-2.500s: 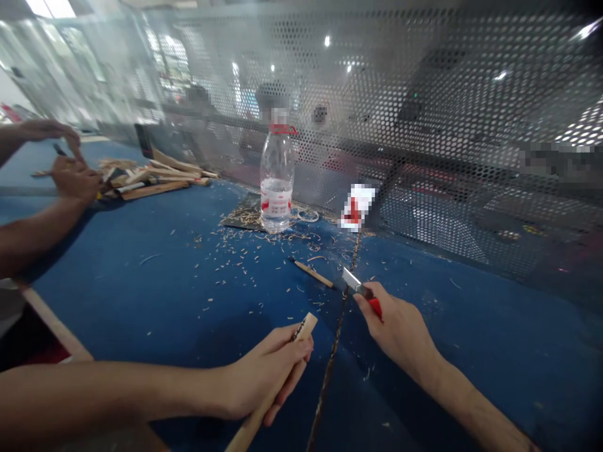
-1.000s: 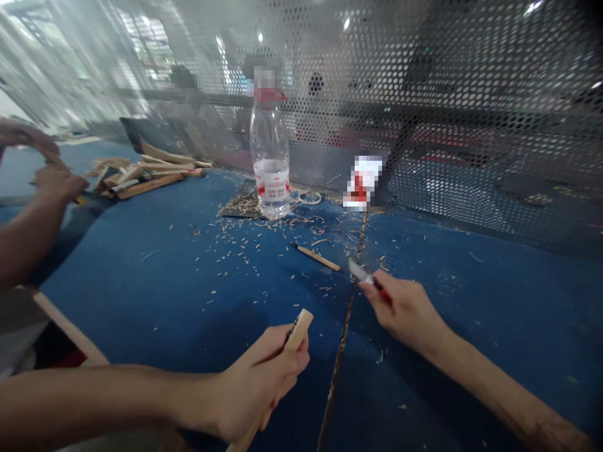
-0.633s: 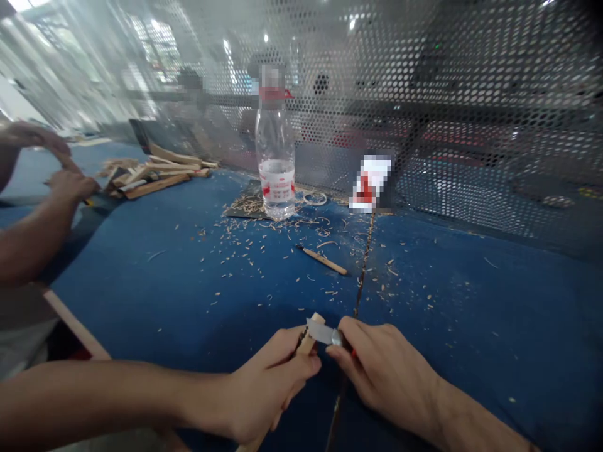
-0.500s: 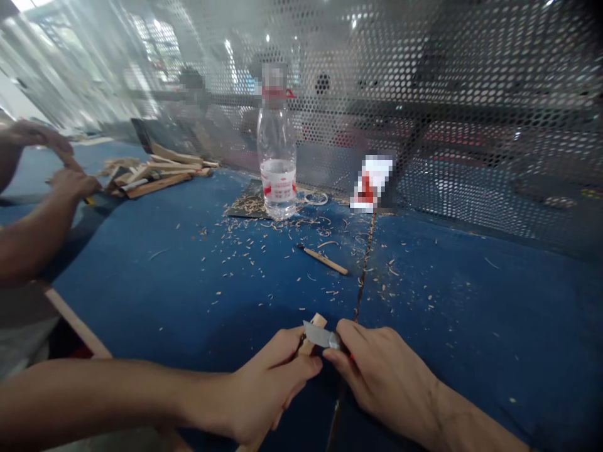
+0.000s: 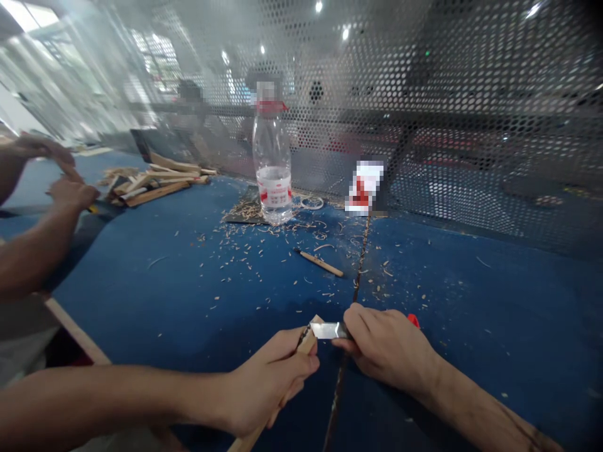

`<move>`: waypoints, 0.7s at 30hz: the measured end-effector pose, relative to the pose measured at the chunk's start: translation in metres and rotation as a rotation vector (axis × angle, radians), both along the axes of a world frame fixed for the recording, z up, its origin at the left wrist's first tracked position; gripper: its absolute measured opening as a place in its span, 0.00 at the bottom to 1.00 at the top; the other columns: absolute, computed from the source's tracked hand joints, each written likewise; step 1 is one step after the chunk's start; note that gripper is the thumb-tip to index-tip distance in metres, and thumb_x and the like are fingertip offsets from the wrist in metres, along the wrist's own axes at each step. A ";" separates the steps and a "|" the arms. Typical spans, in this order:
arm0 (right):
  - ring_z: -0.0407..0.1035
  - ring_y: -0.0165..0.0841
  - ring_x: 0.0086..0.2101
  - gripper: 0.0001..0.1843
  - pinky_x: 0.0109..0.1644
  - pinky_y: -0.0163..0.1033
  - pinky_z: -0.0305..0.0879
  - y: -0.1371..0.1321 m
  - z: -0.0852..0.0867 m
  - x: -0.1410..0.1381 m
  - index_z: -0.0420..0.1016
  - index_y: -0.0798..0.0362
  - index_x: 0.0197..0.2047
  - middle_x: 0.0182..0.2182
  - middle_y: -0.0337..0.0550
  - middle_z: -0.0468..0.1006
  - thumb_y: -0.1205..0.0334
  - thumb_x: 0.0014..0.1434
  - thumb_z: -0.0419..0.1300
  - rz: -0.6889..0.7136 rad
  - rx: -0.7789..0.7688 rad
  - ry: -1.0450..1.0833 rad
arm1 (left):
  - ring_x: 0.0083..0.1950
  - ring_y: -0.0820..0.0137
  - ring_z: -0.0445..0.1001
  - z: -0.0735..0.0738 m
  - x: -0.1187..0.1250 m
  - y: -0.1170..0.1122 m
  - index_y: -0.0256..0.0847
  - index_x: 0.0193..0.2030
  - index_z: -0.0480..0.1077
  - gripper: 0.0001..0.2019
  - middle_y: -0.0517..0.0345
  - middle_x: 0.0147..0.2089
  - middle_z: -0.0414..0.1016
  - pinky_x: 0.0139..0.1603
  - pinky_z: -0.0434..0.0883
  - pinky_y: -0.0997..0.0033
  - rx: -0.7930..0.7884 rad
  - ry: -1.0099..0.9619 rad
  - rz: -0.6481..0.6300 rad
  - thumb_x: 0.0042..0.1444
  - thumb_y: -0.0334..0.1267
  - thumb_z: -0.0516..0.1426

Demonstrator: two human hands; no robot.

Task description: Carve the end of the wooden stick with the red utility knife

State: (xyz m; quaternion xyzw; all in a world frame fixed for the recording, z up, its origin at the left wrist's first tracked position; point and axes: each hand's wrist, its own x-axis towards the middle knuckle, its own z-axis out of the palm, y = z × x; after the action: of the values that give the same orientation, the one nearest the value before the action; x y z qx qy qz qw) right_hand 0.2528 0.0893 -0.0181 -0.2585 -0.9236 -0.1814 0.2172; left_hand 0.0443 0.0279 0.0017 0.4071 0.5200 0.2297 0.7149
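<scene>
My left hand [image 5: 277, 376] is wrapped round a wooden stick [image 5: 307, 342], whose upper end sticks out past the thumb and whose lower end runs toward me. A dark notch or mark shows near the top of the stick. In my right hand [image 5: 384, 342] is a carving knife [image 5: 328, 330], its short blade pointing left with the tip at the stick's upper end. Part of its red handle end shows behind the hand. On the table beyond lies a slim wood-handled carving tool [image 5: 321, 263].
A clear plastic bottle [image 5: 274, 179] stands on a dark sheet [image 5: 241, 212] among wood shavings. A phone [image 5: 365, 188] leans against the perforated metal screen [image 5: 461, 144]. At left are a pile of wood strips [image 5: 160, 183] and another person's hands [image 5: 70, 188] on the blue table [image 5: 141, 295].
My right hand has moved slightly right and turned the knife, so the blade now lies flatter with its tip at the stick. The view has shifted slightly.
</scene>
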 end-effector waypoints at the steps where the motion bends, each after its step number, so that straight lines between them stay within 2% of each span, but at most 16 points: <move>1: 0.68 0.32 0.17 0.31 0.21 0.42 0.47 0.001 -0.001 0.000 0.67 0.48 0.30 0.21 0.36 0.72 0.57 0.80 0.32 0.008 0.001 -0.004 | 0.17 0.76 0.48 -0.002 -0.001 -0.001 0.49 0.35 0.57 0.17 0.73 0.20 0.52 0.09 0.49 0.80 0.013 0.000 -0.001 0.47 0.54 0.57; 3: 0.68 0.33 0.17 0.29 0.22 0.43 0.46 0.007 -0.003 0.004 0.65 0.46 0.31 0.21 0.37 0.73 0.54 0.79 0.33 -0.029 -0.059 0.029 | 0.18 0.75 0.48 -0.006 -0.006 -0.003 0.49 0.36 0.57 0.16 0.73 0.21 0.53 0.10 0.49 0.79 0.042 -0.008 0.001 0.49 0.54 0.57; 6: 0.66 0.34 0.14 0.25 0.21 0.42 0.44 0.024 -0.003 0.020 0.60 0.44 0.31 0.18 0.35 0.72 0.51 0.79 0.34 -0.210 -0.189 0.142 | 0.19 0.74 0.50 -0.013 -0.014 -0.009 0.49 0.38 0.57 0.16 0.73 0.20 0.53 0.13 0.51 0.79 0.070 -0.017 0.001 0.54 0.53 0.58; 8: 0.65 0.35 0.13 0.22 0.21 0.40 0.45 0.037 0.000 0.035 0.55 0.42 0.31 0.16 0.33 0.70 0.51 0.79 0.37 -0.303 -0.212 0.200 | 0.19 0.74 0.50 -0.014 -0.017 -0.011 0.49 0.38 0.57 0.16 0.73 0.20 0.53 0.14 0.52 0.79 0.089 -0.015 -0.003 0.56 0.53 0.58; 10: 0.65 0.36 0.13 0.21 0.20 0.39 0.47 0.044 0.005 0.045 0.51 0.41 0.32 0.15 0.31 0.68 0.49 0.78 0.37 -0.325 -0.219 0.238 | 0.19 0.73 0.48 -0.012 -0.017 -0.010 0.49 0.38 0.57 0.17 0.74 0.18 0.51 0.12 0.51 0.79 0.101 -0.009 0.007 0.55 0.55 0.59; 13: 0.64 0.36 0.12 0.21 0.19 0.39 0.49 0.034 0.010 0.040 0.50 0.41 0.32 0.15 0.29 0.67 0.47 0.79 0.37 -0.274 -0.238 0.238 | 0.16 0.74 0.49 -0.009 -0.014 -0.006 0.48 0.38 0.57 0.19 0.75 0.17 0.53 0.12 0.53 0.78 0.182 0.003 -0.022 0.58 0.59 0.58; 16: 0.67 0.34 0.13 0.22 0.20 0.39 0.52 0.008 0.011 0.018 0.53 0.42 0.32 0.16 0.28 0.69 0.47 0.79 0.36 -0.178 -0.275 0.210 | 0.14 0.77 0.50 -0.010 -0.012 -0.005 0.47 0.38 0.59 0.19 0.74 0.16 0.57 0.14 0.54 0.79 0.294 0.019 -0.030 0.66 0.60 0.52; 21: 0.70 0.33 0.16 0.22 0.21 0.42 0.54 -0.024 0.010 -0.011 0.59 0.43 0.34 0.20 0.30 0.74 0.52 0.80 0.36 -0.041 -0.319 0.158 | 0.15 0.77 0.52 -0.014 -0.013 -0.008 0.46 0.41 0.61 0.19 0.74 0.18 0.58 0.15 0.54 0.79 0.301 0.041 -0.125 0.67 0.60 0.53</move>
State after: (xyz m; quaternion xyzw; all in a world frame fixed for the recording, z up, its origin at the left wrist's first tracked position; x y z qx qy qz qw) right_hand 0.2415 0.0651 -0.0082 -0.3219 -0.9153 -0.0160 0.2414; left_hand 0.0316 0.0197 -0.0126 0.5458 0.4678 0.2519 0.6479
